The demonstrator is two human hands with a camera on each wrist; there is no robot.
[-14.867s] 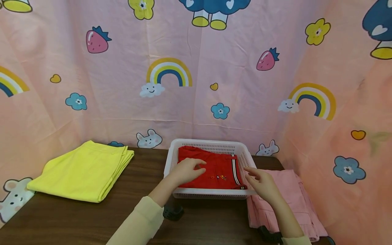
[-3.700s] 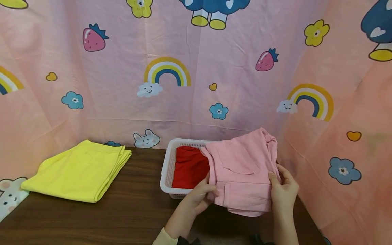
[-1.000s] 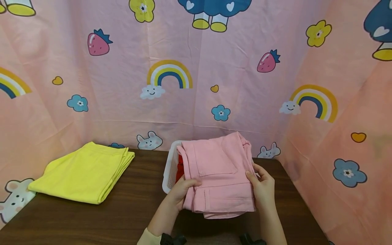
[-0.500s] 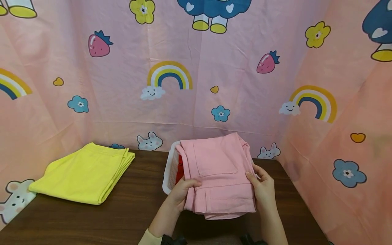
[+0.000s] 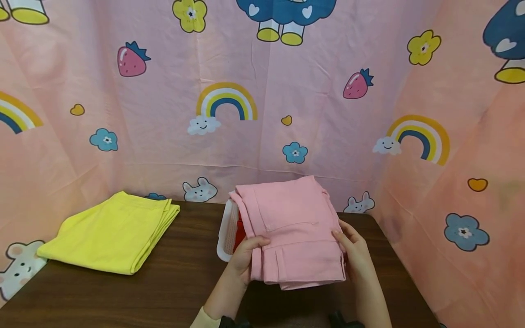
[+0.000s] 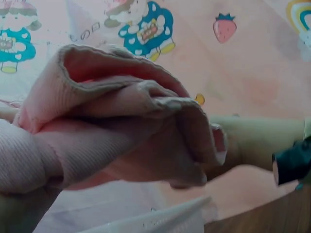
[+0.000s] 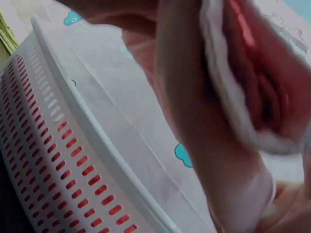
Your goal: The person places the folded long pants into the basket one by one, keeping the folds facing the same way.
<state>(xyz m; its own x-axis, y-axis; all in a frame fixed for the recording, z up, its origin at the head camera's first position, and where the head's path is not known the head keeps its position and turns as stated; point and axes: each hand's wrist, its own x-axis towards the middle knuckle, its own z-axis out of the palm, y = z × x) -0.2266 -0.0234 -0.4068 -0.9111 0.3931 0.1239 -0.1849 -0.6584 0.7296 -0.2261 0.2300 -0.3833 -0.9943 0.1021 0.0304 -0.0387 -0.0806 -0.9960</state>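
Note:
Folded pink trousers [image 5: 293, 223] hang in the air over the basket. Thumb on top and fingers beneath, my left hand [image 5: 245, 257] grips their left edge. The right edge is pinched in my right hand [image 5: 356, 250]. A white perforated basket [image 5: 223, 234] stands behind and below, mostly covered from the head camera. Just a strip of red garment [image 5: 239, 233] shows inside; its colour also comes through the holes of the basket wall [image 7: 73, 155] in the right wrist view. Layered folds of the trousers [image 6: 102, 150] fill much of the left wrist view.
A folded yellow garment [image 5: 112, 234] lies on the left of the dark wooden table [image 5: 172, 291]. Behind and at both sides hangs a printed pink curtain [image 5: 164, 100], close to the table's edges.
Earlier the pink trousers lay right of the basket while both hands were over it. Both hands lifted them, then carried them left over the basket. Lately they have only shifted and tilted slightly.

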